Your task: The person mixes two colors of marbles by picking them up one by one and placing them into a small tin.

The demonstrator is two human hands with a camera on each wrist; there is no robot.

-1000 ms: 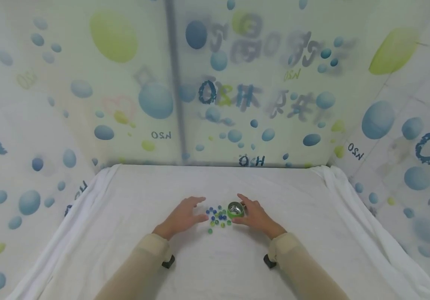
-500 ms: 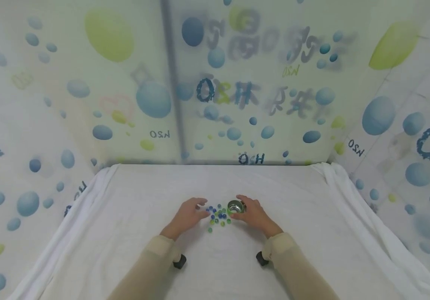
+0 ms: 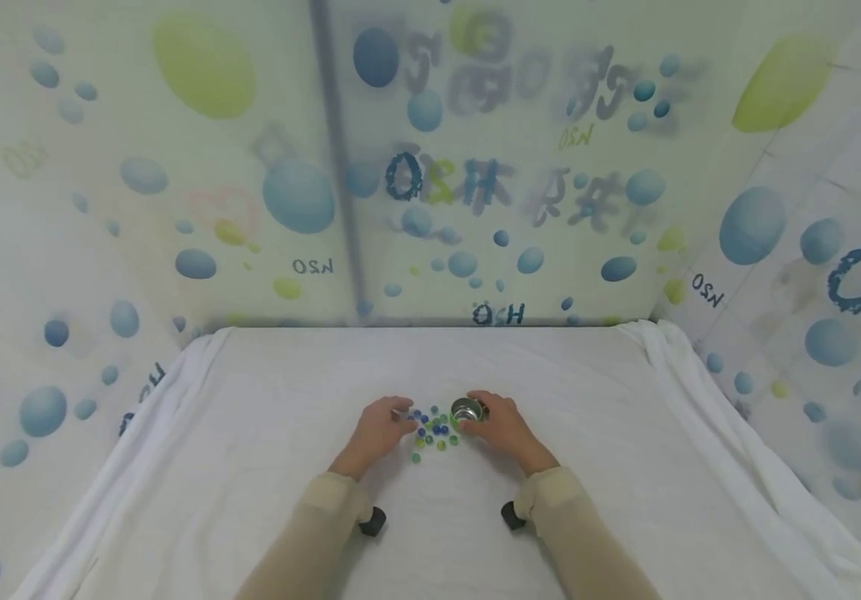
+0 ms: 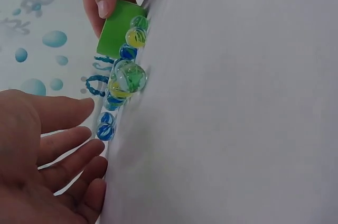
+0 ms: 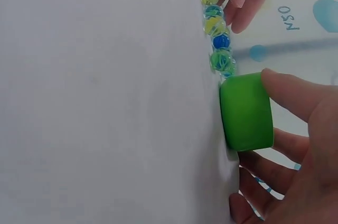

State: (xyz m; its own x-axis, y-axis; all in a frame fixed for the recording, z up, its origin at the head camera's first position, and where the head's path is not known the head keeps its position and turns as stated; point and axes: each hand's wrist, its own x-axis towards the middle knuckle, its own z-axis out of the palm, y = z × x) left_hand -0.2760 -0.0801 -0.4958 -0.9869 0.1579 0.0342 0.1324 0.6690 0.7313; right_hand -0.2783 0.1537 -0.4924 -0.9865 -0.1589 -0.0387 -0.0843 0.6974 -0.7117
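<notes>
A small bowl (image 3: pixel 466 410), green outside and shiny metal inside, stands on the white cloth. My right hand (image 3: pixel 503 425) grips it from the right, with the thumb at its rim and the other fingers around its far side. Several glass marbles (image 3: pixel 438 430) with blue, green and yellow swirls lie loose to the left of the bowl. At the left edge of this cluster is my left hand (image 3: pixel 381 431), fingers loosely bent and holding nothing. In the left wrist view, a blue-swirled marble (image 4: pixel 105 131) sits just beyond its fingertips.
A white cloth (image 3: pixel 430 533) covers the table, with bunched folds (image 3: pixel 688 392) along its right edge. Behind the table rises a pale curtain (image 3: pixel 430 275) printed with blue and green bubbles; similar panels stand on both sides.
My left hand has moved right, closer to the marbles, its thumb and fingers drawing nearer together. My right thumb has come up to the bowl's rim. The head view has shifted slightly.
</notes>
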